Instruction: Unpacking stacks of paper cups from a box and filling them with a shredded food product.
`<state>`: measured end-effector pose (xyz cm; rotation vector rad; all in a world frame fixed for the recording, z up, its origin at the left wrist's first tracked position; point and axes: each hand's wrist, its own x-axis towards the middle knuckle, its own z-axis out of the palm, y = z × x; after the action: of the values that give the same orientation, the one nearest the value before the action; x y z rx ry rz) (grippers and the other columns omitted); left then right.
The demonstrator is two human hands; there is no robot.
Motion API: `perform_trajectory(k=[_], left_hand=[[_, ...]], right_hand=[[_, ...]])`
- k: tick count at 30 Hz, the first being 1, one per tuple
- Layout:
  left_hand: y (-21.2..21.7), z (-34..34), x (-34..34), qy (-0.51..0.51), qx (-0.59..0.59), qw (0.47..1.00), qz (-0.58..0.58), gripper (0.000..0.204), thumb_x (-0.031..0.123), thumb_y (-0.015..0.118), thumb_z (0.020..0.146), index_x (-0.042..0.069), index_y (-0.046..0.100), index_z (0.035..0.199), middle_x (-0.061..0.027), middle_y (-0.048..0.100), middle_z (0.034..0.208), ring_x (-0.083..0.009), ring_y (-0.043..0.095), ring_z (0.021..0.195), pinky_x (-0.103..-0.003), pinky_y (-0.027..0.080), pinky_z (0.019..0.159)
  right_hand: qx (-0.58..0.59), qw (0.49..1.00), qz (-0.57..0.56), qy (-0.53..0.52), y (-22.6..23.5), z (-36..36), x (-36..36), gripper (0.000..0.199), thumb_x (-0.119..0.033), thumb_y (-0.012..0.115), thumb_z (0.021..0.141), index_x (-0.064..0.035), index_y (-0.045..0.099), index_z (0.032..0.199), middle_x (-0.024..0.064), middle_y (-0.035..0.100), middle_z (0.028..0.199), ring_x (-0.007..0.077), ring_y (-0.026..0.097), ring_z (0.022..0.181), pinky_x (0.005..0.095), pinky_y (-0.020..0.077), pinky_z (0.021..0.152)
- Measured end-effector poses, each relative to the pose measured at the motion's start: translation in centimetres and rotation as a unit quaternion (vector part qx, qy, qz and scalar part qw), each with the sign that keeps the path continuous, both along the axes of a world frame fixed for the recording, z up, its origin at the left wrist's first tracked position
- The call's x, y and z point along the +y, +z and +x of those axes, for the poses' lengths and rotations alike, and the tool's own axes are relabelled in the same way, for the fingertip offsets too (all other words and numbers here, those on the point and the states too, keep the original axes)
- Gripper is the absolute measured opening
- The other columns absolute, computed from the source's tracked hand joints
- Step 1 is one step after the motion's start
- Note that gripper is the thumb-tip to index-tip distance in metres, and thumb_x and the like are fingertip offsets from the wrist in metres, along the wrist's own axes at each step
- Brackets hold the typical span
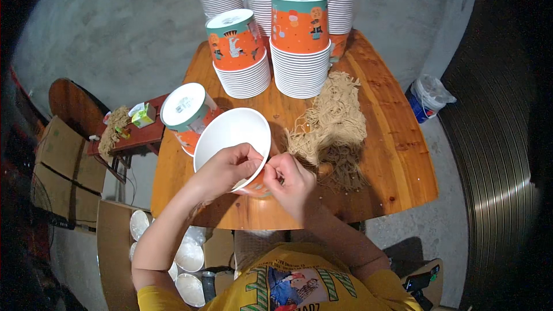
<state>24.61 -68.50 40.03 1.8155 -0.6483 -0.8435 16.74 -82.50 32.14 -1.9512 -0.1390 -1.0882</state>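
2 hands (259, 175) pinch bowl (230, 135) rim.

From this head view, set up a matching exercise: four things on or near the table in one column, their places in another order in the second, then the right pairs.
Things:
1. open white-lined paper bowl
2. heap of tan string
3. blue and white bucket
4. small green carton

Places:
A. on the floor right of the wooden table
B. on the low side table at the left
C. held at its rim between the left hand and right hand
D. on the table in front of the stacked bowls

Pairs: 1-C, 2-D, 3-A, 4-B
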Motion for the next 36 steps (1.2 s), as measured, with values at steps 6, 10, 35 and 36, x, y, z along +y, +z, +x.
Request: perform_trajectory(k=[6, 10, 35, 36], left_hand=[[-0.4, -0.3, -0.4, -0.019, -0.064, 0.997, 0.036, 0.018, 0.018, 0.048, 0.097, 0.001, 0.053, 0.094, -0.001, 0.055, 0.083, -0.0072, 0.048, 0.075, -0.023, 0.044, 0.066], [-1.3, 0.4, -0.3, -0.066, -0.174, 0.98, 0.07, 0.024, 0.024, 0.046, 0.098, 0.001, 0.052, 0.093, -0.0055, 0.055, 0.076, -0.0109, 0.05, 0.071, -0.028, 0.043, 0.063], [-0.3, -0.1, -1.1, 0.049, 0.158, 0.981, -0.103, 0.043, 0.003, 0.062, 0.083, 0.004, 0.047, 0.124, -0.0008, 0.059, 0.092, -0.0044, 0.055, 0.075, -0.017, 0.043, 0.062], [-0.6, -0.1, -1.1, 0.05, 0.156, 0.981, -0.107, 0.037, 0.004, 0.062, 0.084, 0.003, 0.05, 0.119, -0.0001, 0.058, 0.089, -0.005, 0.054, 0.073, -0.017, 0.042, 0.062]], right_hand=[[0.007, 1.0, -0.003, 0.0, -0.4, -0.3, 0.0, 0.013, 0.003, 0.064, 0.077, -0.0023, 0.053, 0.081, 0.0064, 0.056, 0.065, 0.0097, 0.055, 0.054, 0.0247, 0.0465, 0.049], [0.044, 0.997, 0.05, 0.045, -0.4, -0.7, -0.3, 0.01, 0.003, 0.061, 0.082, -0.0016, 0.052, 0.084, 0.003, 0.054, 0.065, 0.005, 0.052, 0.055, 0.0218, 0.0432, 0.049], [0.143, 0.869, 0.368, 0.298, 0.4, 1.3, -1.8, 0.005, 0.0, 0.054, 0.09, -0.0038, 0.052, 0.092, -0.0057, 0.05, 0.068, -0.0016, 0.04, 0.056, 0.0173, 0.0288, 0.049], [0.143, 0.87, 0.367, 0.298, 0.3, 1.4, -1.8, 0.005, 0.0, 0.054, 0.09, -0.0038, 0.052, 0.092, -0.0057, 0.05, 0.068, -0.0016, 0.04, 0.056, 0.0173, 0.0288, 0.049]])
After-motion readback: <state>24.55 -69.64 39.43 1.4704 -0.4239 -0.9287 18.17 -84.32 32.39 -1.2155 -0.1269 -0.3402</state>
